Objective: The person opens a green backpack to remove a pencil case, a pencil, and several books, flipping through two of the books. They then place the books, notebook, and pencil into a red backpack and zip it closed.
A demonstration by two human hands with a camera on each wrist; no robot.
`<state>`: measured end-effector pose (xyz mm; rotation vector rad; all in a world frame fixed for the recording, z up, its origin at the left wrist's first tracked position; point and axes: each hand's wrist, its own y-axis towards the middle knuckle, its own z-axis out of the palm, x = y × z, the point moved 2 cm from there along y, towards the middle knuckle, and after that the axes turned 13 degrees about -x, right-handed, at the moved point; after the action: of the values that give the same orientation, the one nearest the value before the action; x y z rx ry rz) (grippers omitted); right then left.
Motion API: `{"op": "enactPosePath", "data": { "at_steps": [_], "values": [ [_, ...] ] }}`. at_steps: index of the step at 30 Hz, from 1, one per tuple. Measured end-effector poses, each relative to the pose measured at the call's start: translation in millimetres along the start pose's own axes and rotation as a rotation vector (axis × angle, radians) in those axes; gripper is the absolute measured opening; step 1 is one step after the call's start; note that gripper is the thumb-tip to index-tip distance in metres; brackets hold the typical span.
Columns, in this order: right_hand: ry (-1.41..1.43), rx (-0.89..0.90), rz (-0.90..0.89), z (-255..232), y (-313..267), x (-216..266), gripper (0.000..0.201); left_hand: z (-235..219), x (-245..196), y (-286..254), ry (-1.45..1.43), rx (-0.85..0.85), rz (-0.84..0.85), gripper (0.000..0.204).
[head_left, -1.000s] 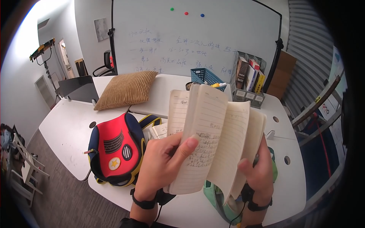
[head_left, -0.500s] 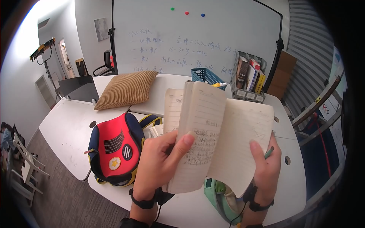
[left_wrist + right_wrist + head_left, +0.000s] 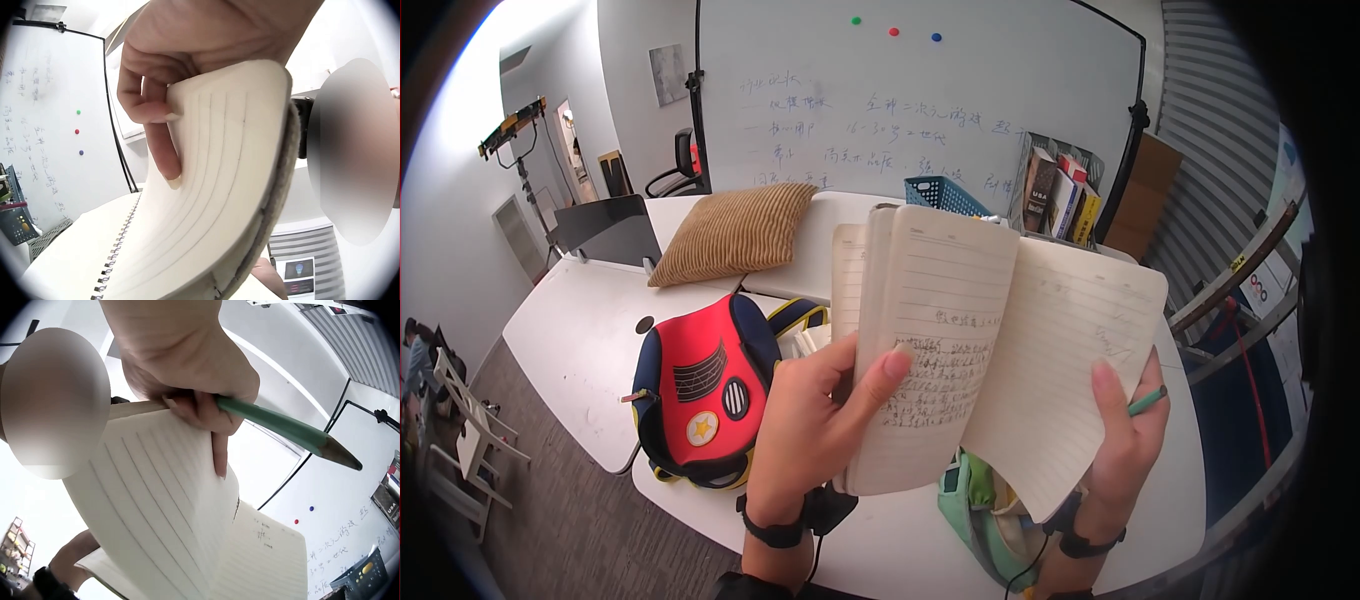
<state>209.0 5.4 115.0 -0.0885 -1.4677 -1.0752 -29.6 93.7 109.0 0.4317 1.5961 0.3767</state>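
Observation:
A spiral-bound notebook (image 3: 940, 300) with lined pages stands open in front of me, and dense handwriting covers part of its left page. My left hand (image 3: 808, 425) grips its left half, the thumb lying on the written page and the fingers behind. Lower right, my right hand (image 3: 1124, 450) pinches the right-hand pages under its thumb. That hand also holds a green pencil (image 3: 284, 425), whose sharpened tip points away from the pages in the right wrist view. In the left wrist view, fingers (image 3: 164, 150) press on the back of the curved leaves.
A red and navy backpack (image 3: 700, 380) lies on the white table (image 3: 590, 350) at left. Under the notebook sits a green pouch (image 3: 970, 515) with things inside. Behind are a tan cushion (image 3: 735, 235), a blue basket (image 3: 945, 195), a grey book crate (image 3: 1090, 160) and a whiteboard (image 3: 820, 50).
The right hand has moved to the right, spreading the notebook wider so its right page now lies flatter to view. The pencil has come into sight. The left hand keeps its grip.

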Motion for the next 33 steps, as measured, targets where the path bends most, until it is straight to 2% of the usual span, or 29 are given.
{"op": "enactPosePath", "data": {
  "at_steps": [9, 18, 21, 24, 26, 29, 31, 33],
  "values": [
    [0.041, -0.08, -0.01, 0.7, 0.4, 2.8, 0.047, 0.9, 3.1, 1.4, -0.05, -0.034, -0.028, 0.039],
    [0.025, -0.084, -0.047, -4.7, 2.8, -0.4, 0.046, 2.1, 6.0, -0.1, -0.001, 0.059, -0.04, 0.042],
    [0.025, -0.108, -0.045, -10.5, 5.1, 2.0, 0.048, 3.4, 8.3, 2.0, 0.011, 0.113, -0.017, 0.051],
    [0.07, -0.118, -0.033, -12.8, 8.3, 4.3, 0.049, 5.3, 17.6, 7.7, -0.041, 0.028, -0.056, 0.059],
    [0.108, -0.138, -0.009, -14.3, 10.0, 4.3, 0.05, 4.6, 18.7, 10.5, 0.04, -0.042, 0.043, 0.061],
    [0.182, -0.123, 0.025, -21.2, 12.3, 3.4, 0.046, 1.3, 17.4, 13.9, 0.078, -0.088, 0.058, 0.058],
    [0.2, -0.092, 0.044, -26.8, 14.5, 8.3, 0.046, -2.9, 14.8, 13.7, -0.048, 0.032, -0.062, 0.053],
    [0.212, -0.061, 0.042, -32.5, 18.1, 7.7, 0.045, -7.8, 9.4, 8.5, -0.297, 0.287, -0.267, 0.047]
  ]
}}
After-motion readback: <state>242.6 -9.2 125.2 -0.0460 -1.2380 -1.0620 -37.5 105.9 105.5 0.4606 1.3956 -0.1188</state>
